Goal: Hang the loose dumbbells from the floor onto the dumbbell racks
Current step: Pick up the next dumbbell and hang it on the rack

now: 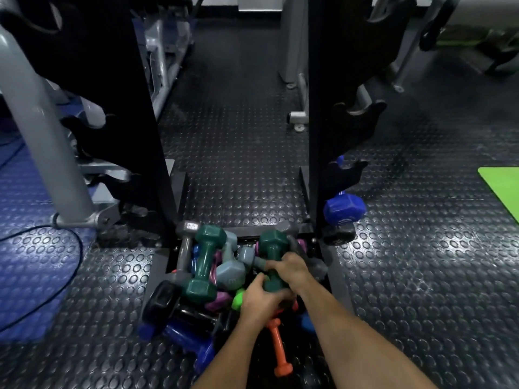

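Head view: both hands grasp one dark green dumbbell (273,259), right hand (289,269) around its handle, left hand (259,301) cupping the near head; likely heavy, rigid, slick-coated.

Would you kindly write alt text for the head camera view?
Both hands, left hand and right hand, grip a dark green dumbbell atop a pile of coloured dumbbells on a studded rubber floor. Two black dumbbell racks rise on either side, mostly unfilled.
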`<state>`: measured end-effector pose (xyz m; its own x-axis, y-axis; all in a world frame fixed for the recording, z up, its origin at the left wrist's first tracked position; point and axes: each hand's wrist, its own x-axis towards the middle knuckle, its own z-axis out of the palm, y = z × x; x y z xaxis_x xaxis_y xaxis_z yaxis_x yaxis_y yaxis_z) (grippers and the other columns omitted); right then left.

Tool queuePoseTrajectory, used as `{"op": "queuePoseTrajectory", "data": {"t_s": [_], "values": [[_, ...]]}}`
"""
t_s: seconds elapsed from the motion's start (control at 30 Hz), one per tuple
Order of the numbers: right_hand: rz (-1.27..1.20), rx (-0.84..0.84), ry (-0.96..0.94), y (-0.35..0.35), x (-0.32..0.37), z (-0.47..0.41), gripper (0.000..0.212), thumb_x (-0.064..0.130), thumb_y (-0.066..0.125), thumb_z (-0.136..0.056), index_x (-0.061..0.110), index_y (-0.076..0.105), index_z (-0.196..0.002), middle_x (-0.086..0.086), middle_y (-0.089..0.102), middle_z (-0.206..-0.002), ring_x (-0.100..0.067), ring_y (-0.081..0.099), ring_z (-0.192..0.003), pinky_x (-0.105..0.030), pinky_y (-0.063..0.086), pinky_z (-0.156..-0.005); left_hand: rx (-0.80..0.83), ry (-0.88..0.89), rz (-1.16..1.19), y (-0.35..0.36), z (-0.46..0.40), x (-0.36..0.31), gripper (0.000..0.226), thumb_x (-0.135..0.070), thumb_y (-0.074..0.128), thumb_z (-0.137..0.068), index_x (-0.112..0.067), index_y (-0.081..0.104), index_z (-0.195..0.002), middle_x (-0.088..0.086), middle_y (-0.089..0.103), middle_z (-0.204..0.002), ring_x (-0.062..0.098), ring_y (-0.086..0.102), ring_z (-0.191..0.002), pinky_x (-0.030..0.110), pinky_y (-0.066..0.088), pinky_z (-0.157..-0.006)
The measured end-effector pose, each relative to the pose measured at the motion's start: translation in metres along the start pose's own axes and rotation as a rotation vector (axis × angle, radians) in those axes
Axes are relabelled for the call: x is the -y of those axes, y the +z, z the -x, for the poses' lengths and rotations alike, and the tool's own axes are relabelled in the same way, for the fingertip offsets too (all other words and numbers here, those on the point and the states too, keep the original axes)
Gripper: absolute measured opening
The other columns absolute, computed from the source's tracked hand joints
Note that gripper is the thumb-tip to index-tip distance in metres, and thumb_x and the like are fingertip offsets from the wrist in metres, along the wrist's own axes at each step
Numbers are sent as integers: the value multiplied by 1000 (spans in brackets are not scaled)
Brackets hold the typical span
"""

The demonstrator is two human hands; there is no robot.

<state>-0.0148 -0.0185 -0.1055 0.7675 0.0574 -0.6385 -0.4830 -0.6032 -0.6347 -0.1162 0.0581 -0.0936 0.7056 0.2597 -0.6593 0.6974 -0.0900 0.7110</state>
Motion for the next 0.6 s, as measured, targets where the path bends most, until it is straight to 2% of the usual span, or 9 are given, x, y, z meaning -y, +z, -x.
{"op": "queuePoseTrajectory", "data": {"t_s": [0.07,0.1,0.17,0.27,0.37,0.43,0.5,0.57,0.6], "values": [[-135,-19,31,0,5,3,26,27,86,-76,10,67,-71,-5,66,-68,-21,64,-63,-34,57,-68,53,41,26,-15,1,-6,47,-29,91,-69,-18,67,-108,-7,79,-81,4,73,-66,27,59,-53],[-204,-15,50,-1,7,6,23,23,85,-78,10,68,-71,-5,66,-67,-19,63,-58,-34,57,-62,86,54,32,-23,2,-12,50,-31,91,-68,-19,68,-110,-6,80,-87,6,75,-74,27,60,-58],[-396,-11,98,-5,14,11,17,17,85,-77,6,73,-80,-6,70,-67,-17,65,-55,-28,54,-51,129,71,27,-36,3,-28,48,-30,92,-66,-24,70,-108,-2,80,-97,17,77,-91,33,63,-72],[-748,-31,168,-12,20,17,33,8,84,-74,-7,72,-101,-12,70,-67,-27,66,-60,-31,53,-55,162,153,13,-54,0,-55,34,-14,91,-67,-19,72,-94,5,79,-88,23,75,-82,34,57,-72],[-954,-50,216,-24,23,27,28,14,82,-78,-3,69,-96,-8,63,-55,-26,60,-53,-31,51,-50,203,228,-51,-65,0,-87,43,-12,89,-59,-8,69,-97,7,74,-83,18,69,-77,31,51,-73],[-1093,-38,213,-35,24,34,26,18,80,-79,1,70,-96,-11,68,-65,-24,62,-50,-29,51,-47,214,267,-103,-66,-2,-106,51,-15,91,-58,-15,69,-103,-3,76,-87,13,70,-83,27,52,-78],[-1240,-78,223,-46,23,38,23,19,78,-82,3,69,-95,-13,69,-75,-23,63,-51,-25,50,-43,206,288,-88,-61,-3,-118,72,-29,97,-47,-26,66,-112,-7,77,-100,13,72,-96,32,55,-87],[-1318,-181,224,-60,22,44,20,18,78,-83,3,67,-92,-13,67,-75,-23,60,-52,-22,48,-39,201,304,-68,-48,1,-128,84,-36,101,-42,-24,63,-116,-6,75,-106,12,73,-98,32,56,-86],[-1343,-248,217,-68,22,48,19,16,77,-84,3,66,-90,-13,66,-75,-24,60,-54,-22,48,-37,218,310,-48,-40,2,-132,80,-33,102,-46,-20,64,-115,-4,76,-104,11,75,-95,30,58,-84]]}}
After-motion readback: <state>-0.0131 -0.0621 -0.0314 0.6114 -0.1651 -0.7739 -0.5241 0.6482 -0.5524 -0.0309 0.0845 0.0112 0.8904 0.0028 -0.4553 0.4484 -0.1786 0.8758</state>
